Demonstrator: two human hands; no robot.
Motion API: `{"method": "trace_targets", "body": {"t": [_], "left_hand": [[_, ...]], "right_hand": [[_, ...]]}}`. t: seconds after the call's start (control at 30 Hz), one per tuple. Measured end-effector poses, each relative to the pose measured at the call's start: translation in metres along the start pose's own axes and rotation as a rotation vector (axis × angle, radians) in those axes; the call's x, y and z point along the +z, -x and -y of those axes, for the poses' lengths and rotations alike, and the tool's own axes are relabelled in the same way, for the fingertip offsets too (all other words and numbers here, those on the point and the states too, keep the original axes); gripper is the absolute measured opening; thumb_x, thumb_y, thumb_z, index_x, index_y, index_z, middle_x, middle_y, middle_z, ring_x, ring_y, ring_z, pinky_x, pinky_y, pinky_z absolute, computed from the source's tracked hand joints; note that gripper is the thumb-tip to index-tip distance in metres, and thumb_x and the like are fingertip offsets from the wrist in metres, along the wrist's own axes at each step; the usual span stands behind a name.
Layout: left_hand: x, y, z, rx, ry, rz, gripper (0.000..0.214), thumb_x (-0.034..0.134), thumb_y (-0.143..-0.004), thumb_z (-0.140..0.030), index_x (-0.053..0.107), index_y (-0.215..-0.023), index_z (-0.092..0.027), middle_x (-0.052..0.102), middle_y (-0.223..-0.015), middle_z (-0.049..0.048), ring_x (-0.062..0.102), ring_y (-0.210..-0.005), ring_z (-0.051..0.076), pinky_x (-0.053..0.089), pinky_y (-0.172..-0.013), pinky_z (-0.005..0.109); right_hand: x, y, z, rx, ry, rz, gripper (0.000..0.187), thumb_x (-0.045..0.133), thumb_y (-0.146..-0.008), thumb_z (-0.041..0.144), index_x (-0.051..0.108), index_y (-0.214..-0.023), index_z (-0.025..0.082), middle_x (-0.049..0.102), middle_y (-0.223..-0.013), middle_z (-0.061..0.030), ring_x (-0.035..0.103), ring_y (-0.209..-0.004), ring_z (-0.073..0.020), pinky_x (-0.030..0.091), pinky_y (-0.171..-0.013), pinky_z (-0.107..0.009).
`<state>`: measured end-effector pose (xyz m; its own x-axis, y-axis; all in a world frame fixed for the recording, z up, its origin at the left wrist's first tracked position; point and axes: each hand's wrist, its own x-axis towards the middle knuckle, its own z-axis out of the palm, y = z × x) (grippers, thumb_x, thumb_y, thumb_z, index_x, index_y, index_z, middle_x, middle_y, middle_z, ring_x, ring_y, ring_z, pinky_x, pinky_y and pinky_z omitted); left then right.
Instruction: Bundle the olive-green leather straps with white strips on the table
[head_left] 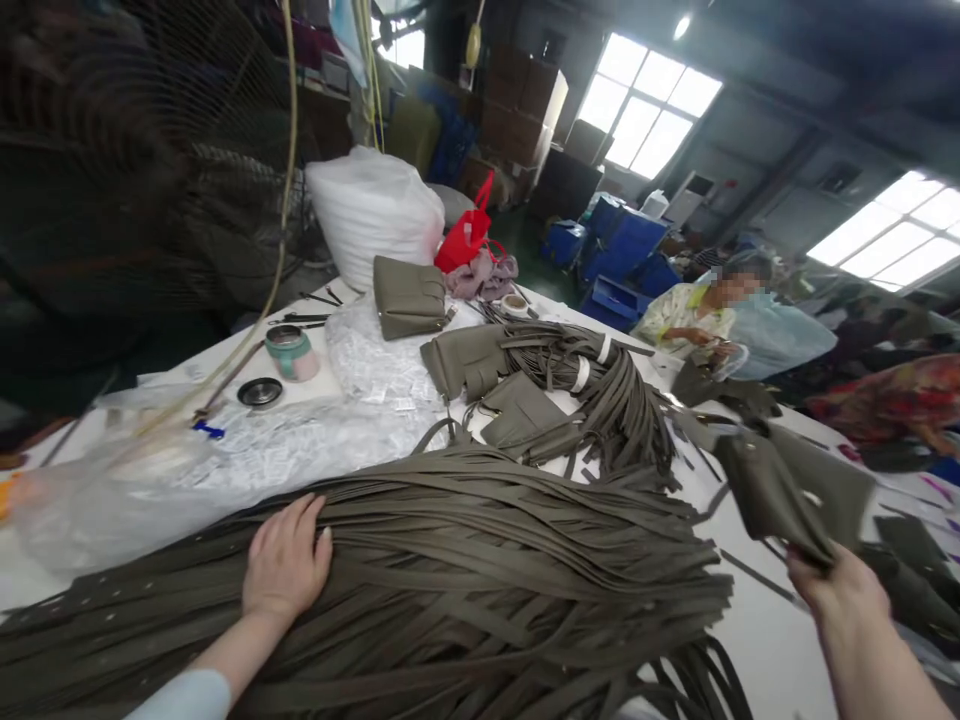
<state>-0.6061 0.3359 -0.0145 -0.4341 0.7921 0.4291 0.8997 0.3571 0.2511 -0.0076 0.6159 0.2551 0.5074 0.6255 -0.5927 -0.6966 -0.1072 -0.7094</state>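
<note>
Dozens of long olive-grey leather straps (pixel 465 570) lie fanned in a thick heap across the lower half of the frame, covering most of the near side of the white table (pixel 757 630). The left hand (pixel 285 560) rests flat on top of the heap at lower left, fingers spread and palm down, pressing lightly and gripping nothing. At the right edge the right hand (pixel 840 590) is closed around the bottom of a folded leather bag piece (pixel 787 490) of the same colour, held up off the table and tilted toward the upper left.

The straps look thin, limp and smooth; taken singly each would probably be light and would sag, while the heap together seems heavy and prone to sliding apart. A hold near one end of a bundle, where the ends line up, would likely keep them together better than a hold at mid-length. The bag piece seems stiffer, keeping its folded shape in the air, and its lower edge gives a firm grip.

Toward the centre lie a second, banded bundle of straps (pixel 600 390) and a finished bag (pixel 409 295). In the upper left sit a white sack (pixel 371 210) and a lidded jar (pixel 291 352). Another person (pixel 712 320) works at the far right side of the table.
</note>
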Motion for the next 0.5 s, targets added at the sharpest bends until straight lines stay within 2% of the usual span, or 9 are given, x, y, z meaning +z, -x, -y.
{"method": "trace_targets", "body": {"t": [0.07,0.13,0.17,0.27,0.37,0.43,0.5], "left_hand": [[0.0,0.0,0.0,-0.001,0.01,-0.003,0.047,0.038,-0.09,-0.031,0.053,-0.128,-0.009,0.059,-0.126,0.0188,0.055,-0.112,0.032,0.034,-0.104,0.047],[0.0,0.0,0.001,0.003,0.011,-0.001,0.047,0.037,-0.089,-0.032,0.053,-0.128,-0.009,0.059,-0.126,0.0191,0.055,-0.111,0.032,0.034,-0.104,0.047],[0.0,0.0,0.001,0.004,0.007,0.0,0.048,0.037,-0.089,-0.032,0.053,-0.128,-0.009,0.059,-0.126,0.0192,0.055,-0.111,0.032,0.034,-0.103,0.047],[0.0,0.0,0.002,0.009,-0.01,0.006,0.047,0.037,-0.089,-0.032,0.054,-0.127,-0.009,0.06,-0.126,0.0192,0.055,-0.111,0.032,0.035,-0.103,0.047],[0.001,0.0,0.005,0.02,-0.017,0.011,0.046,0.039,-0.089,-0.031,0.054,-0.126,-0.009,0.06,-0.126,0.019,0.056,-0.112,0.032,0.035,-0.102,0.046],[0.001,0.001,0.006,0.027,-0.015,0.016,0.046,0.039,-0.089,-0.03,0.054,-0.127,-0.009,0.06,-0.126,0.019,0.056,-0.112,0.032,0.036,-0.101,0.046],[0.002,0.002,0.007,0.032,-0.018,0.017,0.047,0.04,-0.088,-0.03,0.052,-0.129,-0.011,0.059,-0.127,0.0185,0.055,-0.113,0.031,0.036,-0.102,0.047]], "right_hand": [[-0.023,-0.018,0.011,-0.213,-0.001,-0.01,0.035,0.028,-0.101,0.038,0.062,-0.104,0.042,0.065,-0.117,-0.0075,0.063,-0.047,-0.0108,0.052,-0.038,-0.021],[-0.031,-0.039,-0.001,-0.221,0.179,-0.016,0.042,0.022,-0.1,0.045,0.063,-0.104,0.034,0.063,-0.119,-0.0111,0.068,-0.058,-0.0124,0.057,-0.046,-0.021],[-0.027,-0.05,-0.016,-0.179,0.311,0.026,0.042,0.022,-0.101,0.042,0.062,-0.107,0.03,0.063,-0.117,-0.0119,0.069,-0.062,-0.0117,0.058,-0.05,-0.02],[0.01,-0.074,-0.088,-0.035,0.591,0.163,0.03,0.034,-0.1,0.027,0.061,-0.11,0.02,0.069,-0.097,-0.0097,0.068,-0.062,-0.0098,0.059,-0.055,-0.014],[0.061,-0.088,-0.177,0.1,0.752,0.262,0.017,0.058,-0.092,0.027,0.064,-0.102,0.014,0.071,-0.085,-0.0115,0.07,-0.066,-0.0154,0.061,-0.056,-0.02],[0.087,-0.094,-0.234,0.188,0.866,0.279,0.026,0.074,-0.08,0.026,0.064,-0.098,0.011,0.071,-0.08,-0.0131,0.07,-0.064,-0.019,0.059,-0.052,-0.023],[0.103,-0.098,-0.282,0.256,0.949,0.262,0.037,0.083,-0.071,0.026,0.062,-0.096,0.008,0.07,-0.073,-0.0127,0.068,-0.059,-0.0208,0.057,-0.047,-0.026]]}}
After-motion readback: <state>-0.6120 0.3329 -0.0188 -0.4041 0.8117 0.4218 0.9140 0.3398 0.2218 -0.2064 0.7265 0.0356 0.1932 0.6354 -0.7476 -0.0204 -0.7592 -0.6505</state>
